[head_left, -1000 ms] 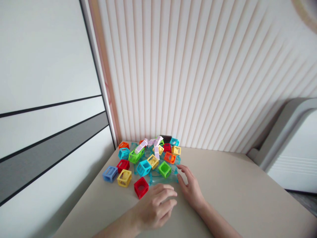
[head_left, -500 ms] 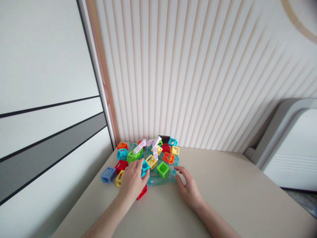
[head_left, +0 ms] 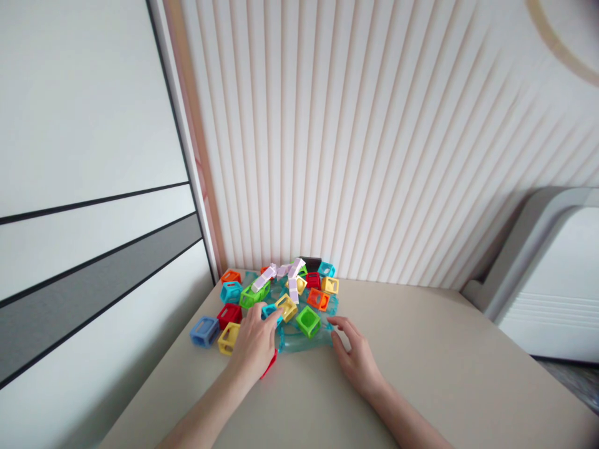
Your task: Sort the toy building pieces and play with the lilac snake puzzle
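Observation:
My left hand [head_left: 253,333] is closed on a bright-blue open-sided block [head_left: 270,312], thumb along its right side; the palm hides part of it. Under that wrist a red block [head_left: 269,363] shows only partly. My right hand [head_left: 354,352] stays curved, thumb and forefinger apart, fingertips at the right end of a clear teal track piece [head_left: 306,340]. Whether they touch it is hard to tell. On the teal pieces, between my hands, rest a green block [head_left: 308,321] and a yellow block [head_left: 286,307]. Left of my left hand lies a yellow block [head_left: 228,338].
A periwinkle block [head_left: 204,331] and a red block [head_left: 229,315] lie at the left. Behind are a long green block [head_left: 253,295], pale lilac pieces [head_left: 293,288] and an orange block [head_left: 318,299]. The ribbed wall [head_left: 299,137] backs the table [head_left: 421,362]; a white cabinet [head_left: 93,125] borders the left.
My left hand has turned and shifted slightly left, and the bright-blue block has tilted with it. More of the yellow block at its left shows. My right hand looks almost unchanged.

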Motion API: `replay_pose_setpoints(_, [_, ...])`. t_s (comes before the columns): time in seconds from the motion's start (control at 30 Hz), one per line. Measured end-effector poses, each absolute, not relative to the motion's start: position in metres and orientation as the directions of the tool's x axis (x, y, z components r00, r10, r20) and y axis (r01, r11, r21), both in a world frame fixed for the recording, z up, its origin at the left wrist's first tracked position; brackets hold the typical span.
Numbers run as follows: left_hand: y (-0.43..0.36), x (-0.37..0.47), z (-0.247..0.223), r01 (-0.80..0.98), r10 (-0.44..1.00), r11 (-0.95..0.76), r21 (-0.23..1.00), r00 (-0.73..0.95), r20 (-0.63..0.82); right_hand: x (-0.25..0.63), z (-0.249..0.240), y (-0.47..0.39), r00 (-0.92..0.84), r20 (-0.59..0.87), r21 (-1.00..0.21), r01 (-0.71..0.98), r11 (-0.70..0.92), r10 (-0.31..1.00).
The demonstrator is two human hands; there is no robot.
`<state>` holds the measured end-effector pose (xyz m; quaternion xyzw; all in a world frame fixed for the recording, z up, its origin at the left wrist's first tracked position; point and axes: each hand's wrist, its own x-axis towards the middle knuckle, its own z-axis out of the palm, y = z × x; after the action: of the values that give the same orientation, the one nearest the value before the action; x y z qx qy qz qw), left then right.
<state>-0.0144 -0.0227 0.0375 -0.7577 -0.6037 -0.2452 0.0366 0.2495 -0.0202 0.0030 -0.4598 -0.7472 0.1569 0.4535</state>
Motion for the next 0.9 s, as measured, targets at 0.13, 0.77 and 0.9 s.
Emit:
replay_pose_setpoints(0.13, [-0.0222, -0.016, 0.0349, 0.918, 0.872, -0.31, 0.248, 0.17, 0.46, 0.249, 0.0053, -0.0203, -0.169, 0.538, -0.65, 0.541, 0.534, 0.826])
replay_pose_setpoints(0.77, [-0.0198, -0.014, 0.0333, 0.912, 0.762, -0.33, 0.243, 0.105, 0.639, 0.2482, 0.008, -0.0216, -0.197, 0.545, -0.658, 0.502, 0.561, 0.815])
replay_pose_setpoints(0.9, [-0.0196, -0.0133, 0.0322, 0.907, 0.716, -0.352, 0.232, 0.101, 0.69, 0.2475, 0.0103, -0.0225, -0.204, 0.549, -0.654, 0.5, 0.568, 0.811])
